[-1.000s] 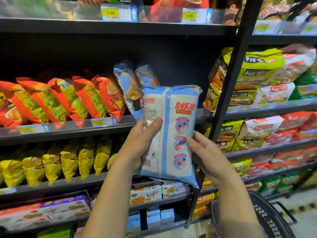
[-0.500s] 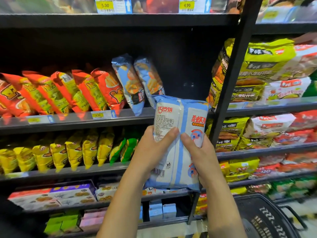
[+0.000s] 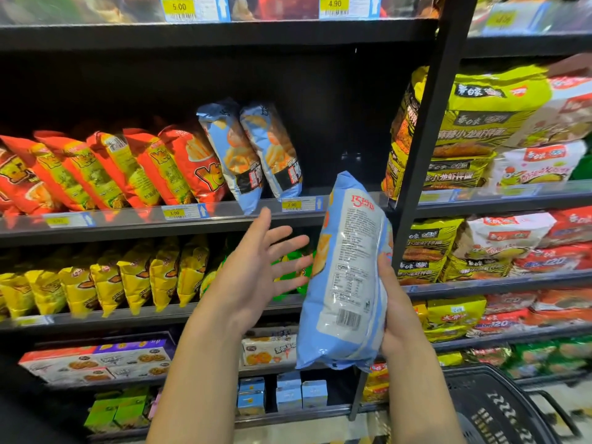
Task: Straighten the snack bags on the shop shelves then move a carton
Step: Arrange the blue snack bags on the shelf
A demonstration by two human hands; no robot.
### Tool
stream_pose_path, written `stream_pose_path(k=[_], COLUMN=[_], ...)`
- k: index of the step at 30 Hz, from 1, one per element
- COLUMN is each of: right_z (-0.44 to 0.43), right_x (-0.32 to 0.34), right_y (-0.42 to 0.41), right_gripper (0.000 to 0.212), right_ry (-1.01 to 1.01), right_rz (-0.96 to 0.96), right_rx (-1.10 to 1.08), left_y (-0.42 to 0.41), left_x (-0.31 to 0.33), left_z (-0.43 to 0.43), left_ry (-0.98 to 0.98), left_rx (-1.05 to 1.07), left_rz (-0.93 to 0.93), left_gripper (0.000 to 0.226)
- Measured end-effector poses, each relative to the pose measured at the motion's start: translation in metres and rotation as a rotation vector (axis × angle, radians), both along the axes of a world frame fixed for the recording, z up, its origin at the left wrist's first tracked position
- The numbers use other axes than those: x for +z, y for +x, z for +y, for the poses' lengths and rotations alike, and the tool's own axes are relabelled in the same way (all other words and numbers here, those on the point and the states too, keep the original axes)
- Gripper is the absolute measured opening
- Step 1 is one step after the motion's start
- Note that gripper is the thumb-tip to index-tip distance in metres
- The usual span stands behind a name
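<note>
Blue snack bag (image 3: 347, 277), puffy, glossy, gripped by right hand (image 3: 395, 310).

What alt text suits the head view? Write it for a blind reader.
The right hand holds a blue bag upright; the left hand is open beside it. Behind, two similar bags lean on a shelf.

The light falls fairly bright and even on the packet fronts, yet the back of the shelf bay (image 3: 336, 116) is almost black and the lower left corner sinks into shadow. The clear price strip (image 3: 224, 213) catches a pale glare, and the blue bag (image 3: 349, 277) in my right hand (image 3: 398, 318) shows a soft sheen. The fingers (image 3: 278, 235) of my left hand (image 3: 256, 274) smear slightly, the top right labels (image 3: 506, 17) are blurred, and the black upright (image 3: 426, 155) leans with the wide lens.
</note>
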State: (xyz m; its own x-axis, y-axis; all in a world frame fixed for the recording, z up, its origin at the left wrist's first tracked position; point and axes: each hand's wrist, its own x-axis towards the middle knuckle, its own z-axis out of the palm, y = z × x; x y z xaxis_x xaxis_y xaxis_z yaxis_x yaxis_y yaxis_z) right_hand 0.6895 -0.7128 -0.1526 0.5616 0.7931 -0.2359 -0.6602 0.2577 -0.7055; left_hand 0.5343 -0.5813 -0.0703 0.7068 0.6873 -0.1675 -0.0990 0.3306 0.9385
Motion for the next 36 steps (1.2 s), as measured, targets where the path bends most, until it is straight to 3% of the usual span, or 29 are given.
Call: stream_pose_path(k=[3, 6, 8, 10, 13, 19, 23, 26, 31, 36], right_z=[0.004, 0.01, 0.013, 0.015, 0.013, 0.0, -0.001, 0.002, 0.007, 0.006], right_x=[0.006, 0.021, 0.032, 0.039, 0.047, 0.06, 0.064, 0.065, 0.066, 0.057], right_y=[0.0, -0.007, -0.015, -0.018, -0.013, -0.006, -0.007, -0.009, -0.016, -0.018], right_gripper=[0.062, 0.037, 0.031, 0.038, 0.058, 0.075, 0.086, 0.086, 0.06, 0.061], right_ry=[-0.057, -0.14, -0.154, -0.215, -0.358, -0.29, -0.278, -0.302, -0.305, -0.267], right_rz=[-0.174, -0.427, -0.488, -0.56, -0.602, -0.583, -0.625, -0.616, -0.708, -0.78], right_rx=[-0.002, -0.03, -0.033, -0.022, 0.021, -0.021, -0.055, -0.032, 0.054, 0.035], left_y=[0.007, 0.017, 0.024, 0.027, 0.028, 0.018, 0.017, 0.018, 0.022, 0.018], left_x=[0.002, -0.002, -0.013, -0.024, -0.035, -0.037, -0.041, -0.04, -0.038, -0.035], left_z=[-0.011, -0.018, -0.016, -0.014, -0.011, -0.004, -0.001, -0.001, -0.003, -0.004], left_ry=[0.063, 0.1, 0.131, 0.185, 0.191, -0.198, -0.263, -0.185, 0.08, 0.362], left_rx=[-0.089, -0.155, -0.159, -0.107, -0.016, -0.059, -0.052, -0.027, 0.085, 0.157], left_rz=[0.046, 0.106, 0.135, 0.157, 0.18, -0.003, -0.094, -0.061, -0.027, 0.014], left_gripper=[0.078, 0.044, 0.052, 0.067, 0.064, 0.054, 0.054, 0.056, 0.063, 0.06])
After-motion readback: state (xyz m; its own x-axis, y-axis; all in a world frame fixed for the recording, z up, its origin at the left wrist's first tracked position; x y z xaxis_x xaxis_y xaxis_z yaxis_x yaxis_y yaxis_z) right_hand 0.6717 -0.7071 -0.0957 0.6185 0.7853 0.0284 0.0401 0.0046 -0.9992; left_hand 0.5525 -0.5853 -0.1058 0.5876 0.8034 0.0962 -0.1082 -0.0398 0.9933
